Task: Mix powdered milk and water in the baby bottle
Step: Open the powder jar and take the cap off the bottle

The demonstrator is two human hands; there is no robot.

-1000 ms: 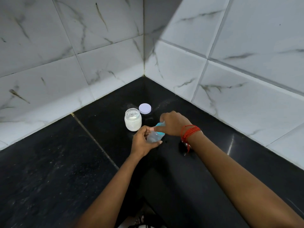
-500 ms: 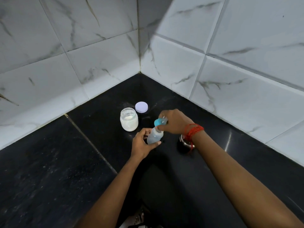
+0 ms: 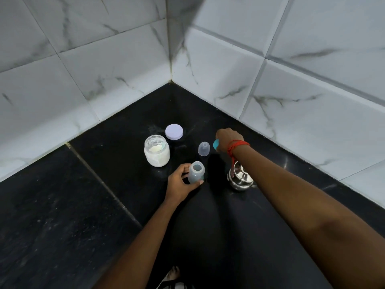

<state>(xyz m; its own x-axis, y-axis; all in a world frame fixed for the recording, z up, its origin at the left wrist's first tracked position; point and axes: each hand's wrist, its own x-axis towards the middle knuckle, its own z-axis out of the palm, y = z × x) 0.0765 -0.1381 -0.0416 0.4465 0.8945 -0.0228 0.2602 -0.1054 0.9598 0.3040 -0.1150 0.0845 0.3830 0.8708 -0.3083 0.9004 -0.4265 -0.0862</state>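
- Head view looks down on a black stone worktop [image 3: 62, 205] set into a corner of white marbled wall tiles [image 3: 104, 69].
- An open glass jar [image 3: 157, 152] holding white powder stands upright left of centre. Its pale lilac lid [image 3: 174, 132] lies flat just behind it, towards the corner.
- A clear domed cap [image 3: 204, 149] stands alone on the worktop, between the jar and the right hand.
- A small steel pot [image 3: 239, 177] with a knobbed lid sits to the right. The right forearm passes over it and hides its far edge.
- A red thread [image 3: 237, 145] is wound round the right wrist.
- The left hand [image 3: 180, 183] grips the baby bottle [image 3: 196, 172], with the thumb and fingers curled round its lower body. The bottle is upright with its mouth uncovered, in front of the jar and well apart from the pot.
- The right hand [image 3: 228, 139] is reached towards the back wall, its fingers closed round a teal bottle top [image 3: 216, 144]. Only one edge of the top shows.
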